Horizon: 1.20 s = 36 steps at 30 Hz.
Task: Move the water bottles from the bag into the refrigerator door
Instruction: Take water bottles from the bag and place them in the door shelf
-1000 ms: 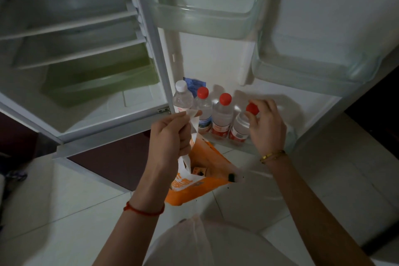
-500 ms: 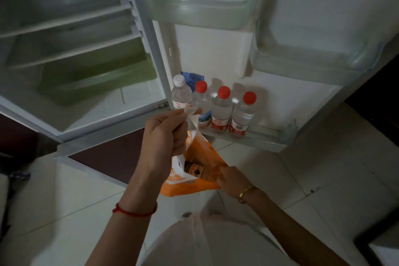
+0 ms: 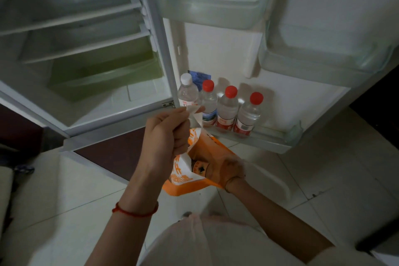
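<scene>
Several clear water bottles stand in a row on the lowest door shelf (image 3: 272, 138): one with a white cap (image 3: 187, 92) at the left, then three with red caps (image 3: 208, 101) (image 3: 228, 107) (image 3: 248, 114). Below them hangs an orange and white plastic bag (image 3: 190, 187). My left hand (image 3: 167, 136) grips the bag's white handle and holds it up. My right hand (image 3: 229, 171) reaches down into the bag's mouth, beside a bottle with a dark label (image 3: 199, 168). The bag's plastic veils its fingers.
The refrigerator stands open. Two see-through door bins (image 3: 207, 12) (image 3: 323, 61) hang above the bottle shelf. A green drawer (image 3: 103, 75) sits under white shelves inside the cabinet on the left. Pale floor tiles (image 3: 323, 179) lie below the door.
My right hand let go of the rightmost red-capped bottle on the door shelf and dropped into the bag. My left hand kept holding the bag's handle.
</scene>
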### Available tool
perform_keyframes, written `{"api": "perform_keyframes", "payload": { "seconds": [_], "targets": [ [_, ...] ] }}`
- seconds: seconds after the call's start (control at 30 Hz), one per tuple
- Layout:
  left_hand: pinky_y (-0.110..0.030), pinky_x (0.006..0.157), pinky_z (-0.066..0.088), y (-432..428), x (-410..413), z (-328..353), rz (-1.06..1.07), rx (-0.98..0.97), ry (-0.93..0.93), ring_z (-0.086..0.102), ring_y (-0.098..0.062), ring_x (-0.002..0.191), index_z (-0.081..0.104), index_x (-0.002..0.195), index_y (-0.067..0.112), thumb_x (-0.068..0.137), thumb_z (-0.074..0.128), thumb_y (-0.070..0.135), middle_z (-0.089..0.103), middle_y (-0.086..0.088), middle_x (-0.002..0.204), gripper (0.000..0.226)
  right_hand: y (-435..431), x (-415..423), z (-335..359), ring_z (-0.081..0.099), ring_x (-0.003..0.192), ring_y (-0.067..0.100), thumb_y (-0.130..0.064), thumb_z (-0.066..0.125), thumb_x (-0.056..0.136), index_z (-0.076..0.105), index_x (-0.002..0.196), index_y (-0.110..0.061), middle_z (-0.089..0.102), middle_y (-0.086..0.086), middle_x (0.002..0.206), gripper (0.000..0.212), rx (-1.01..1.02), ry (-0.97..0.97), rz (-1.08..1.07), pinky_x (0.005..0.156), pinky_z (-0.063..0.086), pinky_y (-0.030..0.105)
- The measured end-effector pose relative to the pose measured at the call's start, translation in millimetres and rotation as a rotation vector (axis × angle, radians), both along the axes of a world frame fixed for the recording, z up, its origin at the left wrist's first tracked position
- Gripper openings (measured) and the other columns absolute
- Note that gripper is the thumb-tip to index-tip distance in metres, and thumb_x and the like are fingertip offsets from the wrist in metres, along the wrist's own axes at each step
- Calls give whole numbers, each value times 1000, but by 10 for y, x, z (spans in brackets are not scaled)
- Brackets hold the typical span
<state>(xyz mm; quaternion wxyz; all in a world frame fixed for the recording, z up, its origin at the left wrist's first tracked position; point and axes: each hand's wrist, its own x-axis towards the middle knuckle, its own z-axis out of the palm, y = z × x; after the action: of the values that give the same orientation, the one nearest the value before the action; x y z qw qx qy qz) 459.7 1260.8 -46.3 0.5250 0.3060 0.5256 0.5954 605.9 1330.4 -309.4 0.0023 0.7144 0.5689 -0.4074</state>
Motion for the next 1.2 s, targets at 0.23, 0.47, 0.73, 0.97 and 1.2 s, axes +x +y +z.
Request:
{"api": "perform_keyframes", "payload": {
  "seconds": [0.23,0.47,0.73,0.97,1.2],
  "targets": [
    [-19,40,14,24,-37,-10,49,-15,25,17,-7,41,58,50,20,100,39,4,22,3,50,56,101,30,395,59,105,25,-41,44,95,60,99,-14,63,12,109,32,145,-13,84,94,44,33],
    [-19,39,16,74,-13,-9,88,-6,-7,19,-6,42,66,89,3,101,37,6,23,4,52,31,209,169,919,49,72,18,-8,50,89,36,60,-21,46,4,73,35,268,48,263,67,38,27],
    [-17,37,22,294,268,-92,10,-65,61,23,-6,37,46,59,17,98,40,1,29,6,46,43,210,438,1474,57,71,27,-5,61,72,59,69,-7,62,12,71,4,595,57,234,64,49,35],
    [-22,42,31,450,535,-398,-73,-106,145,31,-7,38,45,70,10,98,42,2,34,9,42,29,116,865,2089,55,73,21,-8,67,74,58,71,-12,59,8,78,11,736,151,37,62,46,28],
    [-21,42,33,659,700,-720,-106,-180,198,32,-10,41,39,62,12,97,42,0,34,2,50,37,3,1065,2519,61,77,25,-10,71,73,58,78,-15,58,6,86,14,837,166,-35,68,58,41]
  ]
}}
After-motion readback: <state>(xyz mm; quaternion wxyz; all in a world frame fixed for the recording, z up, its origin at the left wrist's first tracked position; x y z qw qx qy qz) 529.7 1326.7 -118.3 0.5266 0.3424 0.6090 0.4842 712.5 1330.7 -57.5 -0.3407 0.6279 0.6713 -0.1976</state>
